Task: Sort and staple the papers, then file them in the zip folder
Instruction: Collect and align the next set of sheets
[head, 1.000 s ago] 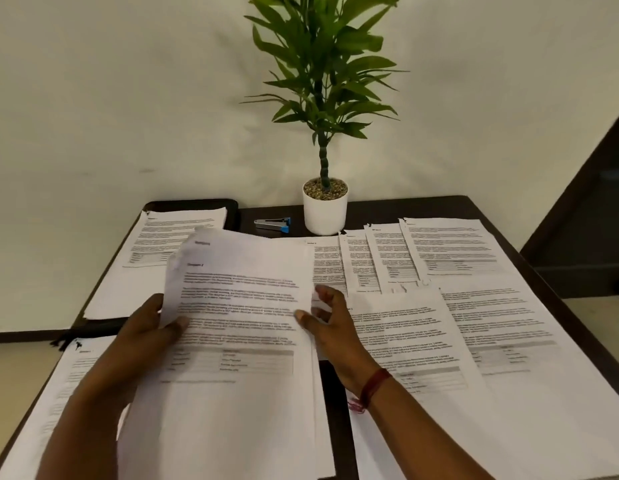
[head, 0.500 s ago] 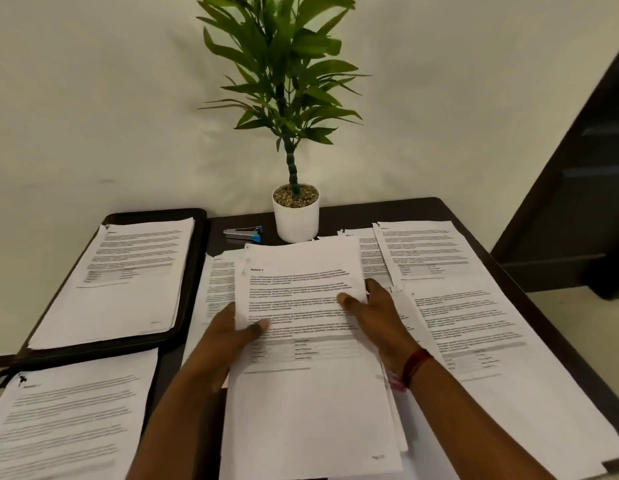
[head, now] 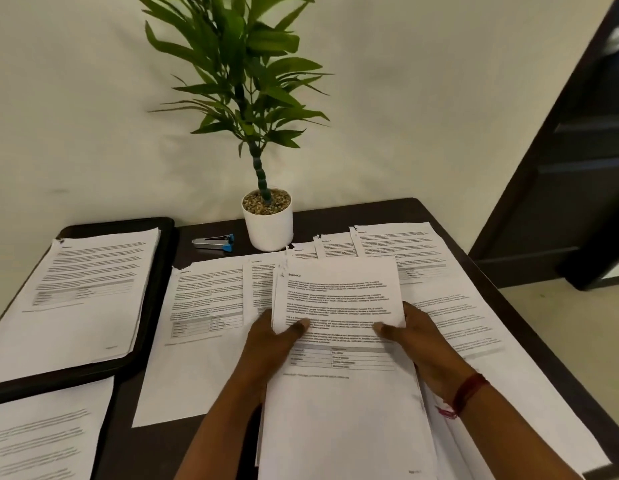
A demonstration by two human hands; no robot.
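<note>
Two hands grip stack (head: 339,296) by side edges, thumbs on top: left hand (head: 270,344), right hand (head: 420,341). Stack on desk (head: 387,213), over loose sheets (head: 211,306). Step: squaring set. Next likely needs stapler (head: 214,242), corner aligned.

A home-office corner: printed papers (head: 204,341) cover a dark table (head: 387,213) against a cream wall (head: 76,98), beside a potted plant (head: 268,226), a stapler (head: 214,242) and a dark door (head: 578,168).

Left hand (head: 266,344) and right hand (head: 419,337) gripping paper stack (head: 342,403), stapler (head: 214,242) near plant pot (head: 269,226)
</note>
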